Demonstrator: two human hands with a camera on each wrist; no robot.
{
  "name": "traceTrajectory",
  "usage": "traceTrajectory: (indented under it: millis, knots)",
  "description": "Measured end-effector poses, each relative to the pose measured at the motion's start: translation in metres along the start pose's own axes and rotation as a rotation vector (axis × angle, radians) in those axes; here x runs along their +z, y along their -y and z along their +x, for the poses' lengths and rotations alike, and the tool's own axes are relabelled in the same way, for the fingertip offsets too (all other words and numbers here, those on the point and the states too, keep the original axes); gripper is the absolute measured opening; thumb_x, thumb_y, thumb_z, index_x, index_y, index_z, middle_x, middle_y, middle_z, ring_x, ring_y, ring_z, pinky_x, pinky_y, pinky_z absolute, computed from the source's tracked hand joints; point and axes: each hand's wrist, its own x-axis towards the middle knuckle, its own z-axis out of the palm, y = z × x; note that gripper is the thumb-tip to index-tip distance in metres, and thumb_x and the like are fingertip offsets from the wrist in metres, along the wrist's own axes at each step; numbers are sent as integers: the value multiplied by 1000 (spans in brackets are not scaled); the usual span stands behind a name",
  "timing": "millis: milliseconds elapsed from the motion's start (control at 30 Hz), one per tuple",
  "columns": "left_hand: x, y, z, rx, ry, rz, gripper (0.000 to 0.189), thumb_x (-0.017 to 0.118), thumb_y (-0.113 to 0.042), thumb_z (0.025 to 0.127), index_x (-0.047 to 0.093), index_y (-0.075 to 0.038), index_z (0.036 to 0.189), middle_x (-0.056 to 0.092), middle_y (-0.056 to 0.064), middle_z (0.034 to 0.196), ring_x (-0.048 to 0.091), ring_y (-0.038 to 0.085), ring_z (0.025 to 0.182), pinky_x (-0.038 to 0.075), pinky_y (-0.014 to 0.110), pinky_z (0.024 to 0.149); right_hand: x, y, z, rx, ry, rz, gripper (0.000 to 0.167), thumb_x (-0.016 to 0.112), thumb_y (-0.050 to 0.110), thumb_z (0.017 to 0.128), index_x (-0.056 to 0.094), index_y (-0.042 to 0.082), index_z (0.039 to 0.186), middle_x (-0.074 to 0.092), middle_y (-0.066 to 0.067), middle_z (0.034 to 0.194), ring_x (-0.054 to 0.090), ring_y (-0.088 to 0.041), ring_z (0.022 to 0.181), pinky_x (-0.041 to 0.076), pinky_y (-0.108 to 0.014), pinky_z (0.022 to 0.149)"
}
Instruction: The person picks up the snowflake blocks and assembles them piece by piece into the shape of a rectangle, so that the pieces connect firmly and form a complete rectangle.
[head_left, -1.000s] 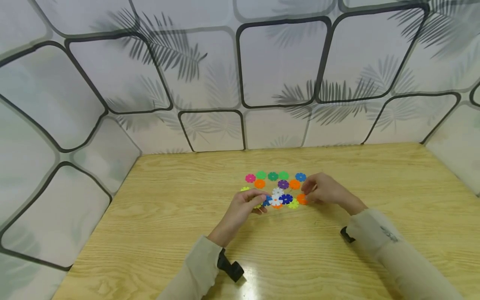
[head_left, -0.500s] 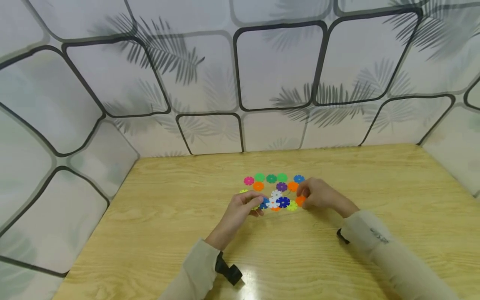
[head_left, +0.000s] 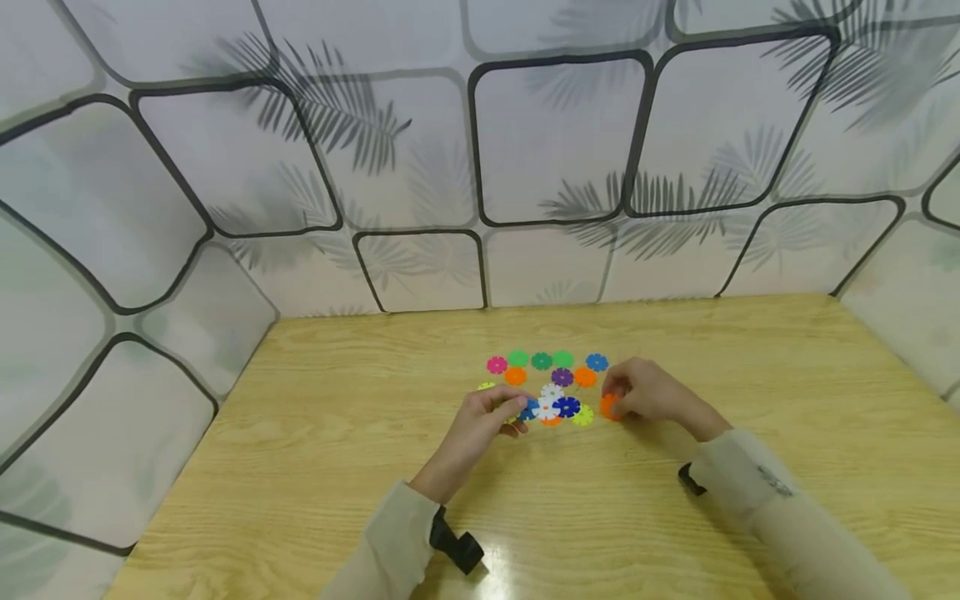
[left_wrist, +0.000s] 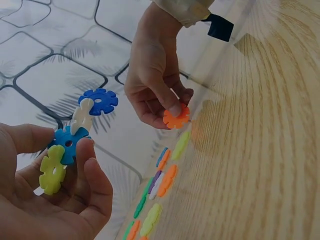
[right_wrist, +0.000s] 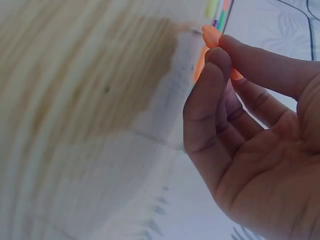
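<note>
My left hand pinches a chain of joined snowflake discs by its blue disc. On that chain are a yellow disc, a white disc and a dark blue disc at the far end. To the right, my right hand pinches an orange snowflake disc between thumb and fingertips, just above the table. In the right wrist view the same orange disc appears edge-on, partly covered by the fingers. The chain and the orange disc are apart.
Several loose snowflake discs lie on the wooden table behind the hands, among them a pink disc, a purple disc and a blue disc. A patterned wall covering stands along the table's back edge.
My right hand has taken hold of the orange disc at the right of the group and drawn it slightly away from the yellow disc. The left hand still holds the chain in nearly the same place.
</note>
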Motion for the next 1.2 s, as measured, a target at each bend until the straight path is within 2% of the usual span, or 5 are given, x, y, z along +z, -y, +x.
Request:
traceTrajectory:
  millis: [300,633,767,967,1200]
  knots:
    - [-1,1,1,-2,-8,60,24,55,-10,106,67,9,114,65,2,92,62,9,75,55,26,78,-5,8,-7,-4,-33,153,6,65,-9,90,67,-4,93,63,-5,75,60,-20,61,57,-32,56]
    - [-1,2,2,10,-3,73,21,57,-6,104,67,10,115,65,4,93,62,9,74,55,25,75,-6,23,-16,-33,-22,321,6,62,-9,94,63,-10,100,67,-9,81,67,-28,67,61,-37,62]
    - [-1,4,2,24,6,69,20,58,-3,103,66,11,114,66,3,92,61,8,74,54,22,73,-5,25,-16,-20,-3,360,8,61,-10,94,62,-12,102,67,-11,81,68,-28,68,61,-39,63]
    - [-1,5,3,40,13,69,18,59,0,101,67,11,113,67,1,91,62,8,74,54,22,72,-5,26,-17,-50,23,405,12,61,-9,95,61,-16,104,68,-15,83,67,-20,65,61,-40,64]
    - [-1,6,3,44,9,82,17,61,0,101,67,10,113,67,2,93,63,8,75,55,26,74,-4,27,-19,-57,48,467,23,61,-8,95,57,-20,115,68,-15,83,67,-17,64,61,-36,64]
